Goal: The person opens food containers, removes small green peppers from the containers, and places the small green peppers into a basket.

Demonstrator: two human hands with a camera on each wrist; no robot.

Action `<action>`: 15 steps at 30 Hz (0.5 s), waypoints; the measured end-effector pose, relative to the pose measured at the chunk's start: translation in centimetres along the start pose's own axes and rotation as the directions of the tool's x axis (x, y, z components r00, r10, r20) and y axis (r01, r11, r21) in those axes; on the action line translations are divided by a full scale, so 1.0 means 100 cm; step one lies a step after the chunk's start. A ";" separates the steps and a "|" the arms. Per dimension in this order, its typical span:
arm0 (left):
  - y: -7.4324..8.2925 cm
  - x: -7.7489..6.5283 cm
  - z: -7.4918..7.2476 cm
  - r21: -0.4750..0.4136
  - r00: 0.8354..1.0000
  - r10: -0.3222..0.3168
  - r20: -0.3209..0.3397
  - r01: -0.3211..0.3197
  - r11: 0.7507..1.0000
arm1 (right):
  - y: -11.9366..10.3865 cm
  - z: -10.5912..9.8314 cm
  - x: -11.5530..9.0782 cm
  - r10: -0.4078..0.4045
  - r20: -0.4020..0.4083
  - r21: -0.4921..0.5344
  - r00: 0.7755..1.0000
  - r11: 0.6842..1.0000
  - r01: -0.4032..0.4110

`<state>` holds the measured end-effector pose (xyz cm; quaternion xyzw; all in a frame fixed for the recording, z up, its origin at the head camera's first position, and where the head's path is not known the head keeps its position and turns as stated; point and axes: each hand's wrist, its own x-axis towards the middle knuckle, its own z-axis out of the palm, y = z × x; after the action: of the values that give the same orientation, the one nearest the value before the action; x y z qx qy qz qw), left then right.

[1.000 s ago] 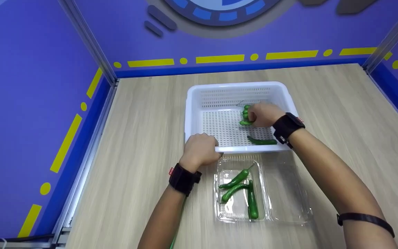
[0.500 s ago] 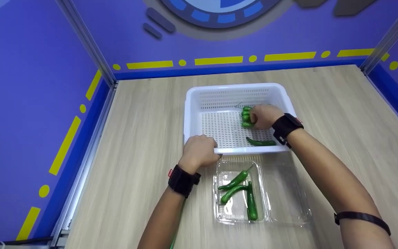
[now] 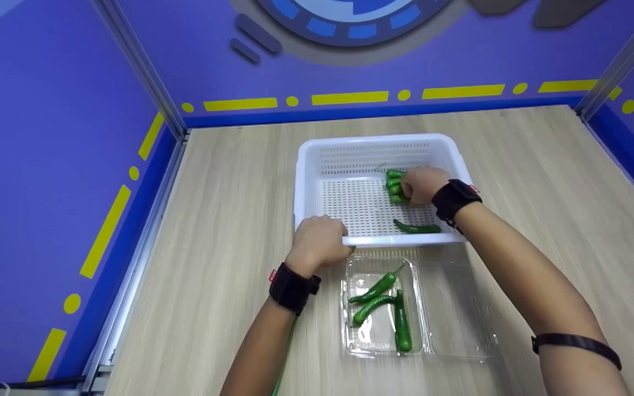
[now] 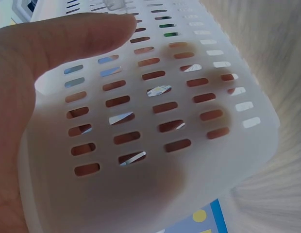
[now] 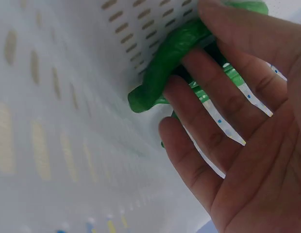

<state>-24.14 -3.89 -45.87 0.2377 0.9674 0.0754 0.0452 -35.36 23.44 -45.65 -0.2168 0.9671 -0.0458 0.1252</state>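
A white perforated plastic basket sits on the table. My left hand grips its front left corner; in the left wrist view the thumb lies along one side of the slotted wall, and the other fingers show through the slots. Inside the basket, my right hand is at a cluster of green chili peppers. Seen from the right wrist, it pinches a curved chili pepper between thumb and fingers; more green shows behind the fingers. Another chili pepper lies alone near the basket's front wall.
In front of the basket stands a clear plastic clamshell box, its lid folded out to the right. Three chili peppers lie in its left half. Blue panels border the wooden table at the left, back and right.
My right hand has shifted slightly right and toward me among the chili peppers, and the cluster shows more evenly lined up. The left hand keeps its grip on the basket.
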 end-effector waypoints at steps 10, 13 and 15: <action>0.001 0.000 0.000 0.021 1.000 0.007 -0.012 -0.007 1.000 | 0.000 -0.002 0.000 0.031 0.061 0.006 0.998 0.999 -0.031; 0.001 0.000 0.000 0.028 1.000 0.006 -0.013 -0.006 1.000 | 0.000 -0.002 -0.001 0.033 0.055 0.011 0.998 0.999 -0.033; 0.001 0.000 0.000 0.026 1.000 0.005 -0.011 -0.004 1.000 | 0.000 -0.002 -0.001 0.032 0.053 0.008 0.998 0.999 -0.033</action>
<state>-24.10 -3.77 -45.86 0.2400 0.9679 0.0643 0.0367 -35.29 23.47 -45.39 -0.2016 0.9666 -0.0421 0.1524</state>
